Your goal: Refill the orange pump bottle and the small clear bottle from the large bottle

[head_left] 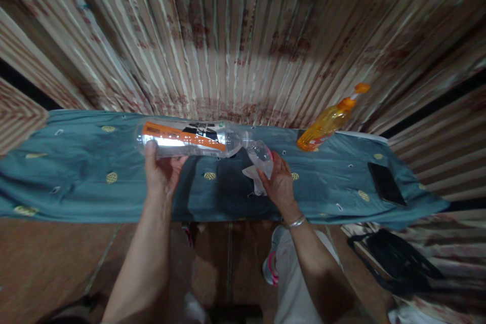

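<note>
The clear bottle (182, 140) is on its side over the blue-green table (87, 182); it has an orange, white and black label; its mouth meets a clear plastic piece (261, 157) with a pink edge; a white scrap (255, 182) lies below; a yellow bottle (324, 126) and black phone (386, 184) are further right; the left hand's (163, 169) grip holds the clear bottle near its bottom; the right hand's (280, 182) holds the plastic piece.
</note>
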Demonstrator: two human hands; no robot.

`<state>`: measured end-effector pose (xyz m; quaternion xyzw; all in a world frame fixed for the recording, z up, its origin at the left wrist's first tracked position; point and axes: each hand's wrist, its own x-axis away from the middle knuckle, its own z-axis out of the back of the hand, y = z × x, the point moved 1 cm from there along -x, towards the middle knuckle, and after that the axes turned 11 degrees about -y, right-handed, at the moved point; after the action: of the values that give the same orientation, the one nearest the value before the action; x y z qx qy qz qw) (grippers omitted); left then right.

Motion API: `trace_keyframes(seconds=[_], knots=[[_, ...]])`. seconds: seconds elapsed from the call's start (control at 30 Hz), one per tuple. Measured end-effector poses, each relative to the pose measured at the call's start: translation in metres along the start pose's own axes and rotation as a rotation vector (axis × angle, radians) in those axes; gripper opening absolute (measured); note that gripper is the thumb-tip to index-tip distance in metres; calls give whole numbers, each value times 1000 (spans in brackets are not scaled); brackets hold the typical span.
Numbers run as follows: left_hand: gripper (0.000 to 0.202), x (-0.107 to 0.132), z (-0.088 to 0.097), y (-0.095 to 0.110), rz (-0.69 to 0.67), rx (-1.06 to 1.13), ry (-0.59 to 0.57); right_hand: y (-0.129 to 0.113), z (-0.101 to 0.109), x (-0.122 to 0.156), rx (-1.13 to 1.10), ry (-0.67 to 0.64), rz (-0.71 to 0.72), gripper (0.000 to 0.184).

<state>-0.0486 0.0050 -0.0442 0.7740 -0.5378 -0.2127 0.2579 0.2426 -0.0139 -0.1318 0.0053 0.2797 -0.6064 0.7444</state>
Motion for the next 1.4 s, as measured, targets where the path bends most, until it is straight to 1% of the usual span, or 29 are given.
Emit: trace_keyframes(seconds=[0.13, 0.23, 0.4, 0.6, 0.77, 0.87, 1.03, 1.17, 1.3, 1.4], knots=[[32, 0, 1, 0, -3, -30, -12, 1, -1, 0, -10, 2, -4, 65], [30, 0, 1, -1, -14, -18, -15, 1, -1, 0, -20, 15, -3, 63], [28, -1, 1, -2, -25, 5, -56, 0, -1, -1, -31, 11, -4, 63], [30, -1, 2, -2, -22, -2, -13, 0, 0, 0, -23, 16, -6, 63], [27, 0, 1, -1, 2, 11, -27, 0, 0, -1, -29, -5, -34, 63], [27, 0, 0, -1, 1, 21, -34, 0, 0, 0, -27, -2, -21, 64], [29, 0, -1, -1, -18, 9, -5, 0, 0, 0, -41, 7, -12, 63], [24, 0, 1, -1, -6, -12, -42, -1, 0, -1, -53, 1, -24, 64], [27, -1, 4, -1, -22, -39, -35, -1, 1, 0, -53, -6, -34, 63], [26, -1, 4, -1, -4, -52, -42, -1, 1, 0, -28, -2, -21, 63]])
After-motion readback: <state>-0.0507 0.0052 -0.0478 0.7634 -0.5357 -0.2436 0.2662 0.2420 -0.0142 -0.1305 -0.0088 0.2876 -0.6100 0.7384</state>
